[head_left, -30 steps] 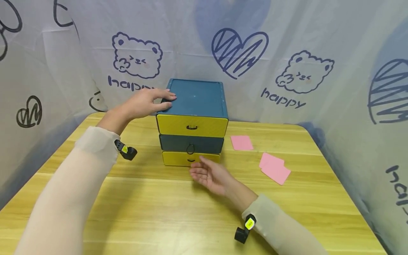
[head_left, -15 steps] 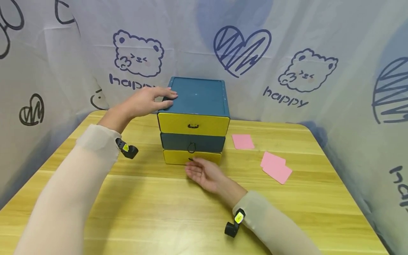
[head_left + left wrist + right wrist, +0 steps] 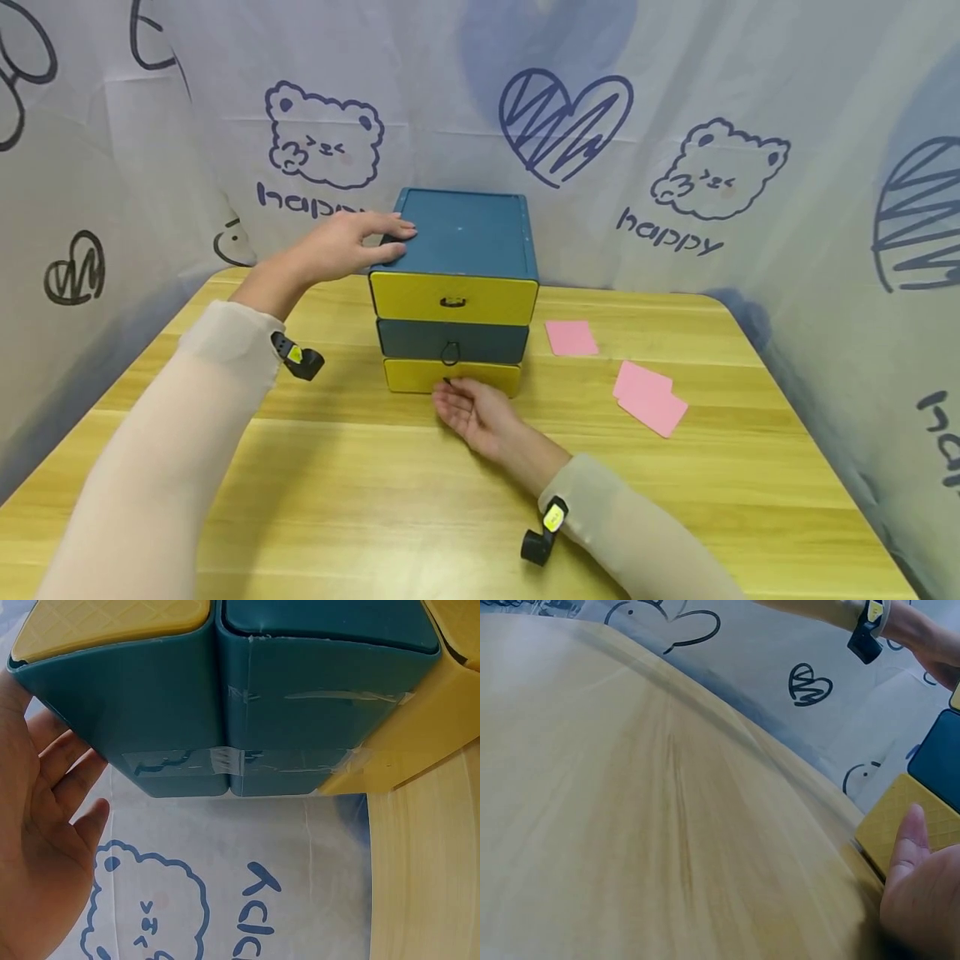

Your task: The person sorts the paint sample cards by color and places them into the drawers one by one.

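A small drawer unit (image 3: 480,233) with three stacked drawers stands on the table, its top dark blue. My left hand (image 3: 341,244) rests on its top left edge, fingers extended; in the left wrist view the same hand (image 3: 49,847) lies along the unit's side. At the yellow bottom drawer (image 3: 408,375), my right hand (image 3: 480,419) pinches the small dark handle (image 3: 447,381) with thumb and forefinger, palm turned up. Its thumb (image 3: 911,836) stands against the drawer front in the right wrist view, where the other fingers are hidden. All three drawers look closed.
Right of the unit lies a pink square card (image 3: 572,337), and nearer the right edge are two overlapping pink cards (image 3: 651,402). A wooden table (image 3: 360,508) carries everything. Behind and beside it hangs a printed curtain (image 3: 450,125).
My right hand has moved a little left along the bottom drawer until its thumb and forefinger meet the handle. The left hand has stayed in place on the unit.
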{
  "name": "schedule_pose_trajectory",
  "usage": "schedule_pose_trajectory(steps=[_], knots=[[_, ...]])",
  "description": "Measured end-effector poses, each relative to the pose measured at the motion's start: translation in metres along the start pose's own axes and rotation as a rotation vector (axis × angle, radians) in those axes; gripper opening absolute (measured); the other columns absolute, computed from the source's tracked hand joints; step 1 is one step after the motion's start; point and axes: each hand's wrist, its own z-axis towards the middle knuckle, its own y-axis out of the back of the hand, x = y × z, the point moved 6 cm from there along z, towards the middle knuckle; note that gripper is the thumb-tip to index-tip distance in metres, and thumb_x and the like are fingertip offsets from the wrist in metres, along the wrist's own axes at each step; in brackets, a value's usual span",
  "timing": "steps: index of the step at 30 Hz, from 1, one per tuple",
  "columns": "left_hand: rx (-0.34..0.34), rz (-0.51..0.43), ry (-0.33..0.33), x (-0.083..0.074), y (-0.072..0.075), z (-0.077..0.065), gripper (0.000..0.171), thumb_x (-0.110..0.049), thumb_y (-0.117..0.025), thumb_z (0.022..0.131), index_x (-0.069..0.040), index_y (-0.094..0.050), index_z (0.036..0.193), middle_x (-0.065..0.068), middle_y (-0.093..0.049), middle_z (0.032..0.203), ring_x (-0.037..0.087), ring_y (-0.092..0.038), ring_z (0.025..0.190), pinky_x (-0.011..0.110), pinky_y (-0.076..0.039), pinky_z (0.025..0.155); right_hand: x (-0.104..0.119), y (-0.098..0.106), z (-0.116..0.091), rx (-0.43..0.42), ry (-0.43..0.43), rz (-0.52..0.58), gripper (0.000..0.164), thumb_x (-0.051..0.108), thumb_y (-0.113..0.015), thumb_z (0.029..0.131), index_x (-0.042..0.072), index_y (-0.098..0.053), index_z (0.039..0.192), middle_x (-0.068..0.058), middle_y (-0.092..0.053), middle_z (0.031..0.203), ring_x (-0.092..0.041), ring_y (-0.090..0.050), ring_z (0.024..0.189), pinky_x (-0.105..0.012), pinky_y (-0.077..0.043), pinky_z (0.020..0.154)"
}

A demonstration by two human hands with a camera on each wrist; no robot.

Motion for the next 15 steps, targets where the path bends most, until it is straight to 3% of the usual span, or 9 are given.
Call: schedule_pose_trajectory(steps=[6, 15], knots=[[-0.014, 0.02, -0.021, 0.0, -0.001, -0.001, 0.047, -0.04, -0.054, 0.101, -0.016, -0.055, 0.142, 0.01, -0.035, 0.156, 0.034, -0.029, 0.143, 0.056, -0.025, 0.112, -0.003, 0.0, -0.01, 0.002, -0.009, -0.024, 0.024, 0.01, -0.05, 0.101, -0.008, -0.062, 0.108, -0.014, -0.07, 0.093, -0.015, -0.069, 0.074, -0.024, -0.057, 0.072], [-0.014, 0.01, -0.019, 0.001, -0.001, 0.0, 0.047, -0.039, -0.054, 0.101, -0.016, -0.055, 0.142, 0.009, -0.035, 0.156, 0.033, -0.028, 0.143, 0.056, -0.025, 0.113, -0.017, -0.003, -0.028, 0.013, -0.074, -0.03, 0.023, 0.01, -0.05, 0.1, -0.008, -0.064, 0.102, -0.013, -0.071, 0.081, -0.015, -0.071, 0.069, -0.024, -0.058, 0.068]])
